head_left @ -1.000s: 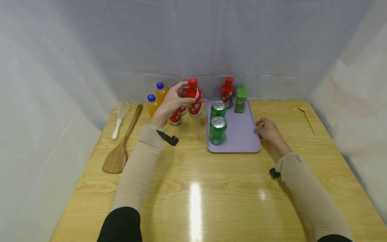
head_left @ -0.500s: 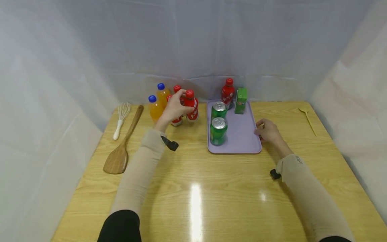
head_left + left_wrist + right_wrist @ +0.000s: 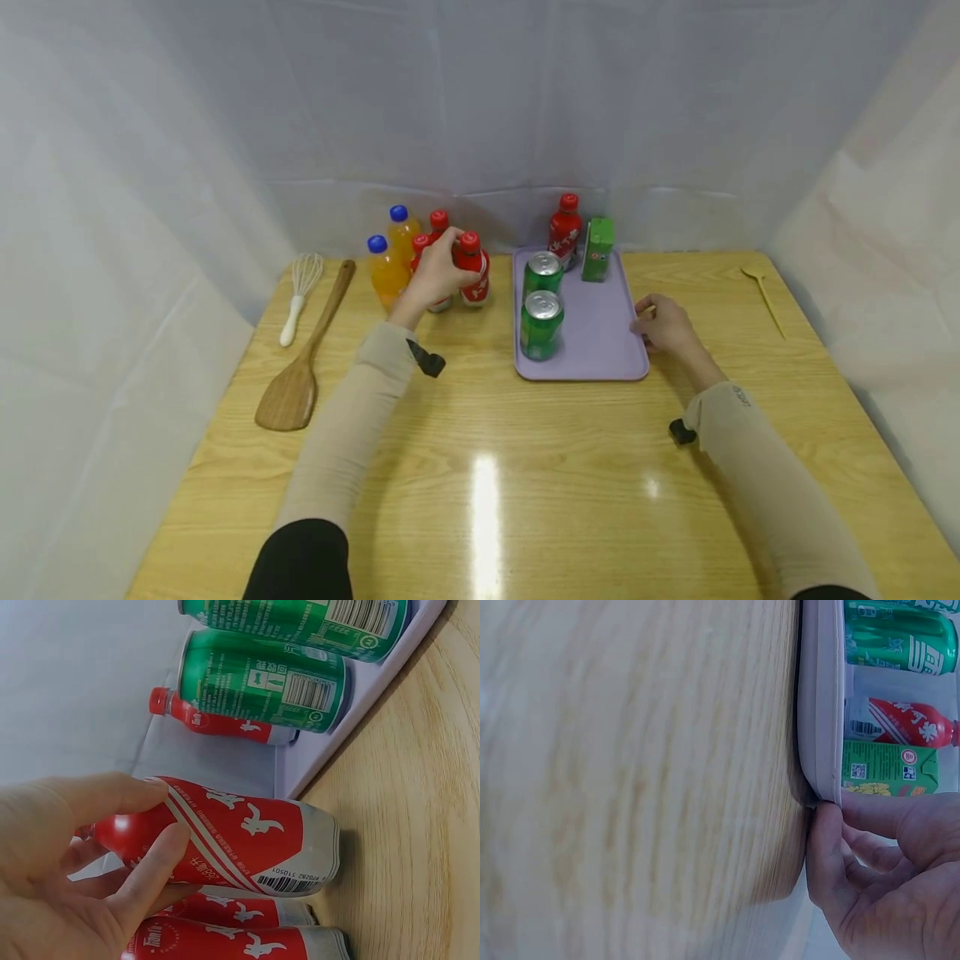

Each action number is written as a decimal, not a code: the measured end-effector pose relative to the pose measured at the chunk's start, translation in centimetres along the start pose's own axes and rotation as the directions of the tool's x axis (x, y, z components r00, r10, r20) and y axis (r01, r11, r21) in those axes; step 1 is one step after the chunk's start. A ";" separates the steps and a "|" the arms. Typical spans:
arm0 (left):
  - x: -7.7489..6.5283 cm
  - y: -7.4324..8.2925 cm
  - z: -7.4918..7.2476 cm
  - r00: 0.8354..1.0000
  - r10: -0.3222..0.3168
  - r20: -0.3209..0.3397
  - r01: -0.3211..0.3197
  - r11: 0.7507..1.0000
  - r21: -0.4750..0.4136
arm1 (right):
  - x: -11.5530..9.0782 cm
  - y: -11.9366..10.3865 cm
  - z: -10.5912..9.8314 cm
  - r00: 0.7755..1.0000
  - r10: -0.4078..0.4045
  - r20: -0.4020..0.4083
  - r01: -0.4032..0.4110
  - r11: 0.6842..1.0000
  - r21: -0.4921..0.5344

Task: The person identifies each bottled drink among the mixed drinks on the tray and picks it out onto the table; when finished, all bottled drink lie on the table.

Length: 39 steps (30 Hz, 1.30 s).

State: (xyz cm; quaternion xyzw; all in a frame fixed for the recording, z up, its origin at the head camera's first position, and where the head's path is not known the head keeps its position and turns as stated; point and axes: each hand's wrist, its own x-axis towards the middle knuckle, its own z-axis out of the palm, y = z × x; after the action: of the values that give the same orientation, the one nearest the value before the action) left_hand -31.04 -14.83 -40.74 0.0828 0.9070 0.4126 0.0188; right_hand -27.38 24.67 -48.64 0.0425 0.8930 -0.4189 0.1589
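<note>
My left hand [image 3: 437, 271] grips a red-capped bottle [image 3: 247, 832] with a red and white label around its upper part. The bottle stands upright on the table, left of the purple tray [image 3: 600, 350]. Two more red bottles [image 3: 439, 219] stand just behind and left of it, partly covered by that hand. At the tray's right edge my right hand [image 3: 663, 323] pinches the rim between thumb and fingers. On the tray are two green cans [image 3: 542, 325], another red bottle [image 3: 565, 229] and a green drink carton [image 3: 597, 250].
Two orange drink bottles with blue caps [image 3: 387, 271] stand left of the red ones. A whisk [image 3: 297, 296] and a wooden spatula [image 3: 288, 392] lie at the left. A yellow spoon [image 3: 763, 296] lies at the right. A pale curtain [image 3: 480, 100] hangs behind the table.
My left hand has lowered the red bottle and brought it slightly left, down onto the table beside the other red bottles. The right hand has stayed at the tray rim.
</note>
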 end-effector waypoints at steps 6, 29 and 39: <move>0.2 -0.2 0.5 1.000 -0.017 -0.002 0.017 1.000 -0.008 | 0.1 0.1 0.0 1.000 -0.004 0.001 0.004 1.000 0.005; 0.1 0.9 1.2 0.999 -0.046 -0.012 0.047 0.986 0.161 | -0.2 -0.1 -0.3 1.000 -0.009 0.005 0.008 1.000 0.025; -0.4 4.1 0.8 0.964 0.175 -0.203 -0.131 0.969 0.211 | 0.1 0.1 0.0 1.000 -0.006 0.018 0.006 0.999 0.034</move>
State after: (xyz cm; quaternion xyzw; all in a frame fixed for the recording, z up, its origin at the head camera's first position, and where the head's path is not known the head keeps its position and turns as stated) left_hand -30.00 -11.65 -38.13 0.1084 0.9305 0.3281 -0.1218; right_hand -27.47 24.78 -48.75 0.0386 0.8844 -0.4348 0.1652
